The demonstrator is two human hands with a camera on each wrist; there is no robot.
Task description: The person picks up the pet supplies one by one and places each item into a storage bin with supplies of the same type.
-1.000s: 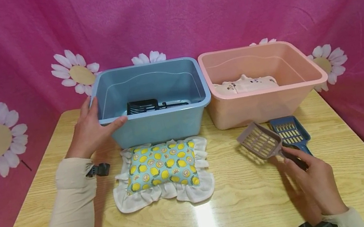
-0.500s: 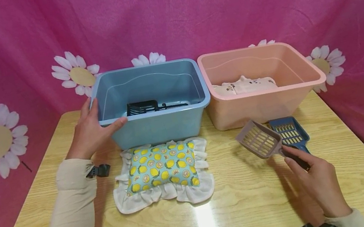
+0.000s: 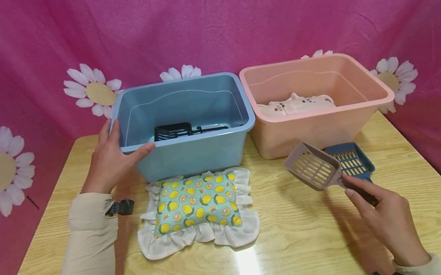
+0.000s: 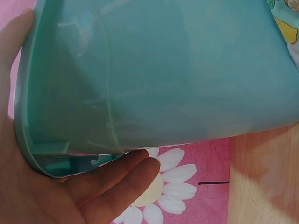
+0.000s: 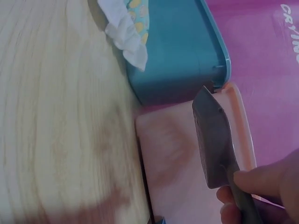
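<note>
My left hand point(image 3: 108, 161) rests at the front left corner of a blue plastic bin point(image 3: 192, 154). Its thumb lies along the front rim, and its extended fingers point(image 4: 126, 184) lie against the left side. Inside the bin is a black slotted scoop point(image 3: 173, 131). My right hand point(image 3: 387, 219) pinches the dark handle of a greyish-brown litter scoop point(image 3: 315, 168), raised above the table, its slotted head pointing up and left. In the right wrist view, that scoop point(image 5: 215, 140) overlaps the pink bin point(image 5: 173, 154). A blue slotted scoop point(image 3: 356, 161) lies behind it on the table, partly hidden.
The pink bin stands right beside the blue one, with a whitish printed cloth item point(image 3: 302, 104) inside. A lemon-print cushion point(image 3: 196, 202) with white ruffles lies before the blue bin on the wooden table point(image 3: 292, 252). A magenta curtain point(image 3: 200, 19) hangs behind.
My right hand has shifted slightly right, and the greyish-brown scoop has risen a little away from the blue scoop. My left hand stays at the blue bin's corner.
</note>
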